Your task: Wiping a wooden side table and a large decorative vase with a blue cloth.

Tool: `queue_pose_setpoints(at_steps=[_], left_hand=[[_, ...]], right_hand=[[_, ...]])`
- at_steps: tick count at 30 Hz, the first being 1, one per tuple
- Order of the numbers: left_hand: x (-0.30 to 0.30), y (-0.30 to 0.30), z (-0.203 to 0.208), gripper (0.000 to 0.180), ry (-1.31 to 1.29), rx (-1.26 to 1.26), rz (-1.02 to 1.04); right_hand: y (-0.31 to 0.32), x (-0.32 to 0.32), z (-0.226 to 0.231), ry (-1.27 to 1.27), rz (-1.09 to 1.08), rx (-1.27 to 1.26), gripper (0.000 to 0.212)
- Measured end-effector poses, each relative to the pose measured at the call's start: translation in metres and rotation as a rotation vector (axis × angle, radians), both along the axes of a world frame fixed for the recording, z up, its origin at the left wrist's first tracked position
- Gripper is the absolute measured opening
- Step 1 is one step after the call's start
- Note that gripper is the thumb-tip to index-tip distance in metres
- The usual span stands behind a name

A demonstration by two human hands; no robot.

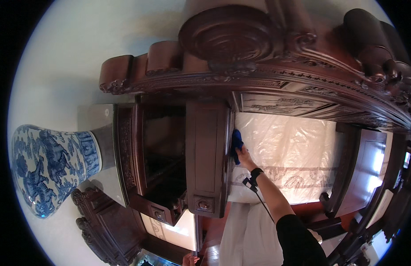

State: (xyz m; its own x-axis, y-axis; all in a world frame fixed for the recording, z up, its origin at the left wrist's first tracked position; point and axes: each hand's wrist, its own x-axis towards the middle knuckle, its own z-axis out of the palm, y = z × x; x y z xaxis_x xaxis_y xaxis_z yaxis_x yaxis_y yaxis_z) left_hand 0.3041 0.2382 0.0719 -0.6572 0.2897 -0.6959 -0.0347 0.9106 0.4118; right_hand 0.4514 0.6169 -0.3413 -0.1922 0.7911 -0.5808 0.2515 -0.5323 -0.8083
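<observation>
My right hand [244, 157] reaches in from the lower right and is closed on a blue cloth [236, 141]. The cloth presses flat against the edge of a dark wooden armrest panel [208, 148], where it meets a plastic-covered pale cushion [287, 150]. Around my right wrist is a black strap [257, 172] with a small black device and a cord. Only part of my left hand [190, 259] shows at the lower edge, its fingers curled beside a dark wooden edge. What they hold, if anything, is too small to make out.
Carved dark wood backrest [267, 73] runs across the top. On the left, a blue-and-white porcelain vase [54, 162] stands on a grey stand [110, 155]. A carved wooden chair [112, 217] is at lower left. Another wooden armrest [360, 170] lies to the right.
</observation>
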Motion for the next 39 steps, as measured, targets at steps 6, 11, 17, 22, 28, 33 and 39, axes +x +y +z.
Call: queue_pose_setpoints(at_steps=[6,11,17,22,28,33,39], left_hand=[[-0.009,-0.012,0.000,0.025,0.028,-0.004,-0.081],[-0.019,-0.012,-0.006,0.025,-0.067,-0.070,-0.025],[-0.026,-0.025,-0.020,0.022,-0.152,0.122,0.164],[-0.033,-0.051,-0.019,0.020,-0.095,0.120,0.260],[-0.007,0.022,0.010,0.027,-0.035,0.182,0.117],[-0.008,0.020,-0.004,0.031,0.112,0.336,-0.239],[-0.035,0.060,-0.055,0.021,-0.069,0.555,-0.196]], right_hand=[[-0.060,-0.002,-0.018,0.137,-0.101,0.019,0.050],[-0.147,-0.001,0.023,-0.060,0.228,-0.308,0.061],[-0.247,0.004,0.025,-0.075,0.273,-0.656,0.056],[-0.242,0.011,0.070,0.379,0.005,-1.043,0.043],[-0.213,0.044,0.089,0.151,0.347,-0.497,0.020],[-0.153,0.075,0.144,0.118,0.248,-0.430,0.021],[-0.086,0.097,0.288,0.546,-0.141,-0.585,0.024]])
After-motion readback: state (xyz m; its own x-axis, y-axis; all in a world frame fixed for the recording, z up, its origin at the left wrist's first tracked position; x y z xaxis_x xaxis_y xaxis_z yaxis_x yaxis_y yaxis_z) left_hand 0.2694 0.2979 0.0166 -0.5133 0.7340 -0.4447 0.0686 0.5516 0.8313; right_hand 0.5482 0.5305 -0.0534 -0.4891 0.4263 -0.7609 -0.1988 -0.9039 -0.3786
